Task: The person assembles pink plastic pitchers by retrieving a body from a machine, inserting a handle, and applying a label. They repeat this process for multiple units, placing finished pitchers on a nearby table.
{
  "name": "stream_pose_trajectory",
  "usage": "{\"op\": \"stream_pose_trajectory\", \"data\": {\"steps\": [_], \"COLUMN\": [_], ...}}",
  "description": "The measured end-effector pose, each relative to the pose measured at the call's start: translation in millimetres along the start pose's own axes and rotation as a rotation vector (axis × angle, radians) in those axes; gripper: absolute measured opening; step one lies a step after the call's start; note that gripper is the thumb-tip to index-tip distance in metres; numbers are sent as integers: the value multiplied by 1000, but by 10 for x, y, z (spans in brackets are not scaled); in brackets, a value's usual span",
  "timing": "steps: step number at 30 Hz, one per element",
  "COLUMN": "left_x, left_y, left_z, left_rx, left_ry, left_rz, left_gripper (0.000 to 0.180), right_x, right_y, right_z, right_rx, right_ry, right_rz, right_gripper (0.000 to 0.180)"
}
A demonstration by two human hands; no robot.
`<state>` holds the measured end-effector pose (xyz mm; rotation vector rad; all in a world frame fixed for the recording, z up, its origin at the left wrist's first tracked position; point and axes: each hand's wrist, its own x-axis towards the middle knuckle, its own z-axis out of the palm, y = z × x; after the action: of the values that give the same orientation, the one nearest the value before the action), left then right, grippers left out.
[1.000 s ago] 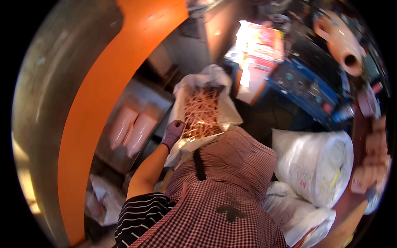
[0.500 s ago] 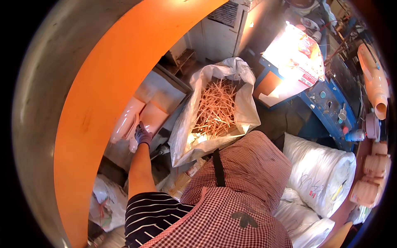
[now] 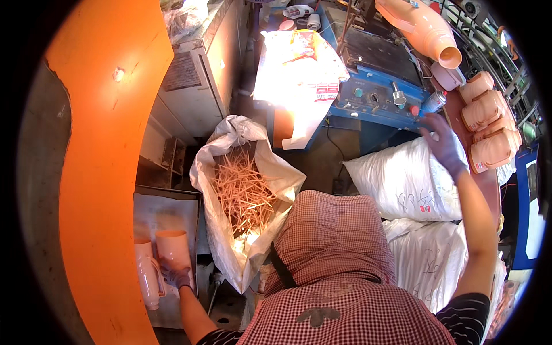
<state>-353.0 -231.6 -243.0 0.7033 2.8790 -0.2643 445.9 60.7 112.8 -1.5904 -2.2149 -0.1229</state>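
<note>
Orange panelling [image 3: 106,172] curves beside you. Your left hand [image 3: 176,276] touches a peach container [image 3: 173,248] on the tray [image 3: 187,208], finger grip unclear; your right hand [image 3: 446,148], fingers spread, hangs near a white sack [image 3: 399,178] and blue can [image 3: 433,102].

Big orange panel [image 3: 109,184] dominating the left, and just right of it a pale cabinet [image 3: 215,72] with clear plastic [image 3: 187,17] bundled on top! Left of centre, an open white sack [image 3: 283,179] gapes, thin pinkish strips [image 3: 244,192] tangled inside. Up top, a blue control panel [image 3: 374,106] sports a red button [image 3: 414,110], and over on the right, two plump white sacks [image 3: 397,178], one above the other in view!
</note>
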Motion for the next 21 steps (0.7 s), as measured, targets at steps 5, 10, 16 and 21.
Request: {"op": "stream_pose_trajectory", "data": {"steps": [5, 10, 16, 21], "left_x": [-343, -595, -511, -744], "left_y": [68, 280, 1104, 1313], "left_z": [-788, -1353, -769, -542], "left_rx": [-577, -853, -830, -227], "left_ry": [365, 63, -262, -291], "left_rz": [521, 371, 489, 583], "left_gripper": [127, 131, 131, 142], "right_x": [1055, 1522, 1069, 298], "right_y": [-1212, -1703, -1881, -1517], "right_z": [842, 1427, 1451, 1322], "right_rx": [46, 163, 304, 405], "right_ry": [16, 82, -8, -204], "right_rz": [-426, -411, -412, -276], "right_gripper": [29, 28, 27, 23]}}
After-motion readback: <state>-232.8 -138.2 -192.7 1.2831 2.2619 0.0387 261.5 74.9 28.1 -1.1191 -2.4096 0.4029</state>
